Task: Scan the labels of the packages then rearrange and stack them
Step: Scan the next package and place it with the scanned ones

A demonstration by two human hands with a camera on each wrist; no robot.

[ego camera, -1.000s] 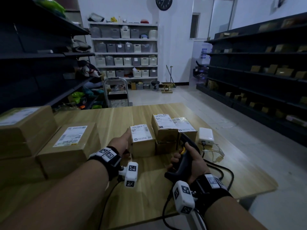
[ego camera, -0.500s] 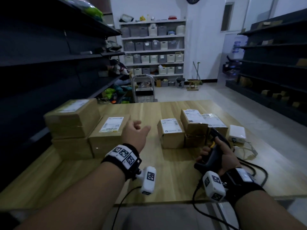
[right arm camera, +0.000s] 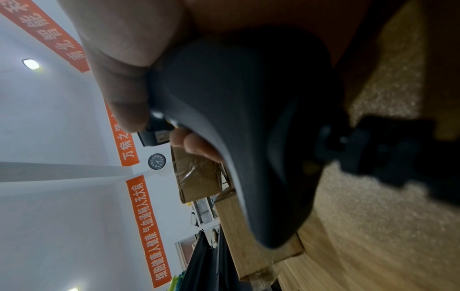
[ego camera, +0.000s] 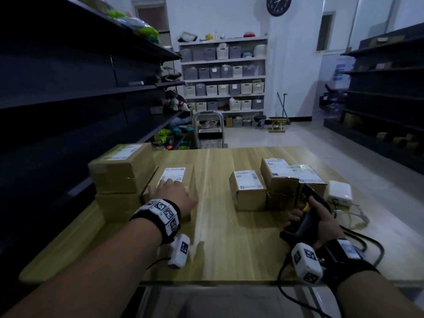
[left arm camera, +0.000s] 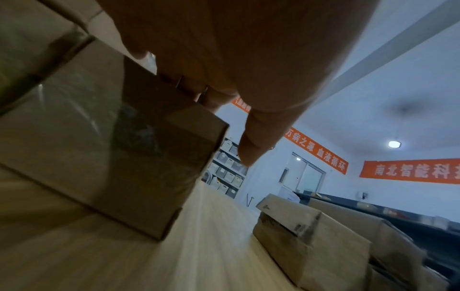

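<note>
Brown cardboard packages with white labels lie on a wooden table [ego camera: 218, 244]. At the left, a flat labelled box [ego camera: 177, 174] sits against a stack of two larger boxes [ego camera: 119, 173]. My left hand [ego camera: 168, 185] rests flat on that flat box's top [left arm camera: 99, 149], fingers spread, thumb [left arm camera: 251, 145] off its edge in the air. Three small packages [ego camera: 247, 189] [ego camera: 276, 173] [ego camera: 308, 176] cluster at the right. Just in front of them my right hand [ego camera: 319, 216] grips a black handheld scanner [ego camera: 306, 222] [right arm camera: 248, 118] by its handle, nose towards the packages.
A white power adapter [ego camera: 340, 191] with cables [ego camera: 358, 239] lies at the table's right edge. Dark shelving [ego camera: 68, 92] runs close along the left. A metal cart [ego camera: 208, 131] stands beyond the table's far edge. Bare tabletop lies between the two box groups.
My left hand left the small middle package, swung left and came down on the flat labelled box. The head view turned left. The right hand with the scanner stayed put.
</note>
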